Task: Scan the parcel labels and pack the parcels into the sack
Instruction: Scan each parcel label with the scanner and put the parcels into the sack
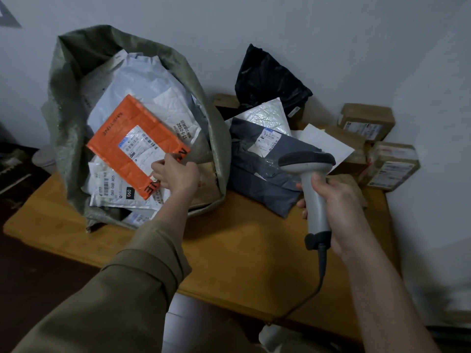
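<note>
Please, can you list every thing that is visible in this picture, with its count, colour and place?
sack: one, grey-green, open, on the table's left part
orange parcel: one, orange with a white label, over the sack's mouth
white parcels: several, white, inside the sack
grey parcel: one, dark grey, on the table right of the sack
bubble mailer: one, white, behind the grey parcel
black bag: one, black, against the wall
cardboard boxes: at least two, brown, far right by the wall
scanner: one, grey, corded
table: one, wooden
left hand: pinches the orange parcel
right hand: grips the scanner
</note>
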Demonstrator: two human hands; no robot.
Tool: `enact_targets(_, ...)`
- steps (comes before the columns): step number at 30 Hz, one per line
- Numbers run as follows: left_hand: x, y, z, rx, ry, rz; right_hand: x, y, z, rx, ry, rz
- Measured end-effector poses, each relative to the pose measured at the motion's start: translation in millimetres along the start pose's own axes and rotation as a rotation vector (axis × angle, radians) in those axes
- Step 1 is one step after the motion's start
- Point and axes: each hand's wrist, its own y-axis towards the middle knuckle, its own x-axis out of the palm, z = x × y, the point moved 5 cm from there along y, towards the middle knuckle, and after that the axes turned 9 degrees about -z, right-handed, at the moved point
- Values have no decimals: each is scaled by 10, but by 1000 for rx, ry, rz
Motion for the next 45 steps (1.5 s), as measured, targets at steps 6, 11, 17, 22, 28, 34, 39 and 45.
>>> enact_targets(6,498,-236,409,345,96,-80,-313,158,-15,23,37,74)
enact_targets(11,1328,-500,543,629,180,-377,-573,377,14,46,80,92)
enact_targets(17,2426,-779,-59,457,476,-832,-836,780,156,101,127,109)
enact_targets(22,2806,-737,-267,477,662,-786,-1079,952,353,170,95,105)
enact_targets(28,3048,-538,-368,402,825,-831,-1230,1058,487,196,74,84)
enact_targets(34,3083,-570,-476,424,913,-861,-1214,1107,492,189,75,81)
enact_targets(39,2897,-742,-564,437,920,-850,-1160,1077,499,184,51,77)
enact_targets(45,2603,-816,-592,179,587,-1024,-1129,935,485,164,74,107)
